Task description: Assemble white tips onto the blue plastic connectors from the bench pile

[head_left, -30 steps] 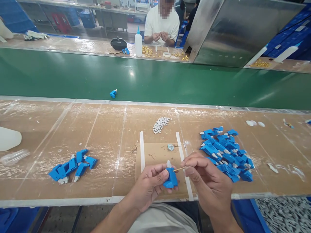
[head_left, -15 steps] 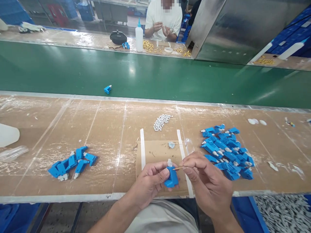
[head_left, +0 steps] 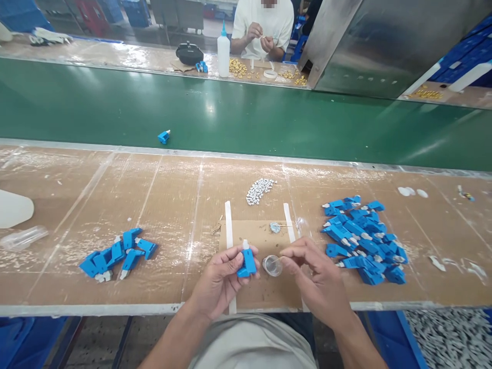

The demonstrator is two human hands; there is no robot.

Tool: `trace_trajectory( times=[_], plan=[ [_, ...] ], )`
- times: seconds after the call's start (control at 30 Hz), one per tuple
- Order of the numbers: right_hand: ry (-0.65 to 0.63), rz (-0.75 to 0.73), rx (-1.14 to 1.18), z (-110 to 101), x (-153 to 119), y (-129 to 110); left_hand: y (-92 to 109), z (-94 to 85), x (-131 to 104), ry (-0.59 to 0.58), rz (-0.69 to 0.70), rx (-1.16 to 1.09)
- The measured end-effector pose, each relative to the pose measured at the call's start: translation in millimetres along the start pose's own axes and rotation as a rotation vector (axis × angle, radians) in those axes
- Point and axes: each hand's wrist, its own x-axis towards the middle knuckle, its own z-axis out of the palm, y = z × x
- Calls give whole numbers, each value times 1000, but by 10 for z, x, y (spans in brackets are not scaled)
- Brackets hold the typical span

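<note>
My left hand (head_left: 225, 277) holds a blue plastic piece (head_left: 248, 261) with a pale tip pointing up. Just to its right, a small round clear dish (head_left: 272, 265) sits on the cardboard sheet (head_left: 251, 300). The fingers of my right hand (head_left: 315, 279) are pinched at the dish's right edge; the thin stick seen earlier is hard to make out there. Beyond the hands lie a small pale-blue lump with a stick (head_left: 275, 227) and a pile of small white-grey parts (head_left: 260, 191).
Blue pieces form a large pile (head_left: 365, 238) at right and a smaller one (head_left: 117, 253) at left. One blue piece (head_left: 164, 137) lies on the green belt (head_left: 249, 120). Across it, a person (head_left: 263, 31) works beside a white bottle (head_left: 223, 54).
My left hand has moved left with the blue piece, now apart from my right hand. The clear dish has come into sight between them. The lone piece on the belt has shifted slightly left.
</note>
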Motion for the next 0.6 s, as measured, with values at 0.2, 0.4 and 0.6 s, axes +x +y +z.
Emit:
trace_trajectory(
  times=[0.2, 0.4, 0.6],
  plan=[
    [45, 49, -152, -72, 408, 156, 21, -133, 0, -6, 14, -121],
    [-105, -114, -411, 23, 1221, 309, -13, -205, 16, 24, 7, -162],
    [-167, -91, -459, 291, 1413, 359, -22, -198, 26, 23, -4, -158]
  ],
)
